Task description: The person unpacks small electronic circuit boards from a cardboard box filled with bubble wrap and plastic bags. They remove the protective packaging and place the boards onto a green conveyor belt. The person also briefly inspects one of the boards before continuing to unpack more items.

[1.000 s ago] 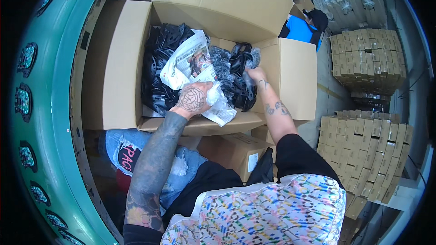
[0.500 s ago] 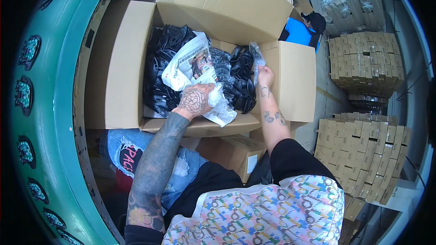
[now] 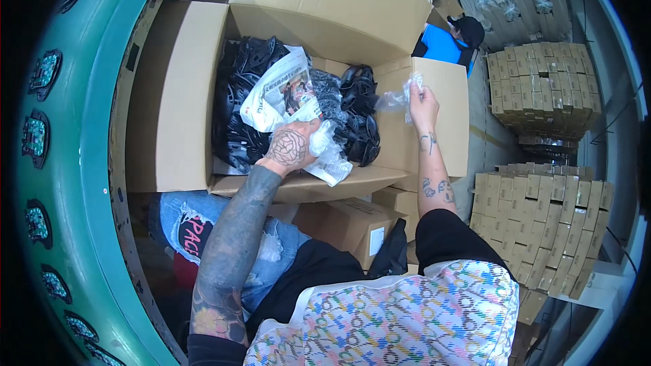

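A large open cardboard box [image 3: 183, 102] in front of me holds several black plastic parts [image 3: 251, 61], some of them in clear wrap [image 3: 329, 95]. My left hand [image 3: 290, 148] is closed at the box's near side, clutching crumpled clear plastic [image 3: 324, 139]. A sheet of newspaper [image 3: 271, 98] rises from behind that hand and lies over the parts; whether the fingers also grip it is hidden. Over the box's right flap, my right hand [image 3: 424, 103] pinches a thin clear plastic bag [image 3: 397, 100] that trails left into the box.
Along the left runs a green conveyor belt [image 3: 74, 183] carrying several circuit boards [image 3: 35, 139]. A closed carton [image 3: 339, 227] stands below the box. Stacked cartons [image 3: 542, 88] line the right, and a person in blue [image 3: 444, 47] is beyond the box.
My right hand has lifted away from the box's inner right side, moving right with the clear plastic bag stretching from it. My left hand has stayed nearly in place.
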`<state>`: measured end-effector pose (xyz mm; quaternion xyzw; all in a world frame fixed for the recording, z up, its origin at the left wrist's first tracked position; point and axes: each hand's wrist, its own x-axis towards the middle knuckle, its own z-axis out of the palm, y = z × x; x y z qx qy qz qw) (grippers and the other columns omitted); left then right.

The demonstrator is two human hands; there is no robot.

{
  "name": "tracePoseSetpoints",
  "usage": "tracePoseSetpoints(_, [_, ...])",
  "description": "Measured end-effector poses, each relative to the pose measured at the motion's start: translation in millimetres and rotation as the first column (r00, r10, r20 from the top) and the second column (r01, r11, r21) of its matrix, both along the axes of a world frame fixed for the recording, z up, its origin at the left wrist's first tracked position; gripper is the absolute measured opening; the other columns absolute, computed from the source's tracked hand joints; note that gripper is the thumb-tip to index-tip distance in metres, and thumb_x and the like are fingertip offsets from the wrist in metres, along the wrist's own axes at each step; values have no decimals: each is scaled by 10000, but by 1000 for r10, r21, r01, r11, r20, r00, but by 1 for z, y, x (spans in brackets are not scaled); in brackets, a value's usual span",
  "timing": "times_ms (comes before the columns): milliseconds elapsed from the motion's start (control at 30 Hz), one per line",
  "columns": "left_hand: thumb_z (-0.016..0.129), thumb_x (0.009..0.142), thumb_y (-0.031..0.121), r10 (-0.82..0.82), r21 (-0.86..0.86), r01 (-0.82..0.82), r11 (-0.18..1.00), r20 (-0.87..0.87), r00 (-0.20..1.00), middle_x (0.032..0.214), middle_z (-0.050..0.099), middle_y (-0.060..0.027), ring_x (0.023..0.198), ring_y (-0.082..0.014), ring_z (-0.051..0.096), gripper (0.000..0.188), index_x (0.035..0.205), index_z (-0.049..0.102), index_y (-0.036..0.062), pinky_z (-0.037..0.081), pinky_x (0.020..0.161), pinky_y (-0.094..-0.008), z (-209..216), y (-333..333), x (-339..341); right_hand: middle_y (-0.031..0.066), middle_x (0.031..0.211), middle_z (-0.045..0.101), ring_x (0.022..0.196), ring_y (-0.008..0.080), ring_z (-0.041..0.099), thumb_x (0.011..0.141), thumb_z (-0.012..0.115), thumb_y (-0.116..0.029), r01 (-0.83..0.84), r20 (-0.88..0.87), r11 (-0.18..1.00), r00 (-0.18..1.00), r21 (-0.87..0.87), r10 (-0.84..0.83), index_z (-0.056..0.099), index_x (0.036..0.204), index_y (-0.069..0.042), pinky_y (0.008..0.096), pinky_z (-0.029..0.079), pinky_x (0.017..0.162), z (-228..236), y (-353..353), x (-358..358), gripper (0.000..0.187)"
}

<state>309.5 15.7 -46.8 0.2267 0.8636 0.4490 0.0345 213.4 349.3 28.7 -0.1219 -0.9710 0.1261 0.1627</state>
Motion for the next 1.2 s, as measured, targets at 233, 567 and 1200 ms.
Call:
tracePoseSetpoints(233, [647, 775, 281, 3, 187, -18, 982, 84, 996, 854, 660, -191, 798, -379, 649, 842, 1465, 175, 179, 502, 724, -480, 7, 3, -3, -4, 829, 570, 744, 69, 535, 877, 631, -90, -343, 58, 594, 832, -728, 552, 503, 943, -74, 243, 469, 662, -42, -127, 62, 145])
tracePoseSetpoints(567, [672, 703, 260, 281, -125, -256, 959, 270, 921, 868, 674, -185, 803, -333, 660, 321, 944, 662, 48, 526, 746, -420, -8, -3, -4, 83, 987, 650, 891, 151, 612, 937, 520, -144, 130, 340, 457, 843, -880, 416, 591, 1117, 19, 283, 497, 775, -81, -155, 4, 253])
tracePoseSetpoints(1200, [710, 648, 265, -58, -237, 143, 961, 335, 940, 1020, 677, -143, 964, -298, 643, 521, 1129, 645, 76, 500, 863, -400, -2, -4, 0, 223, 1129, 617, 1099, 389, 567, 937, 322, -473, 187, 503, 982, 847, 17, -170, 575, 1173, -64, 475, 433, 941, -154, -130, -47, 535])
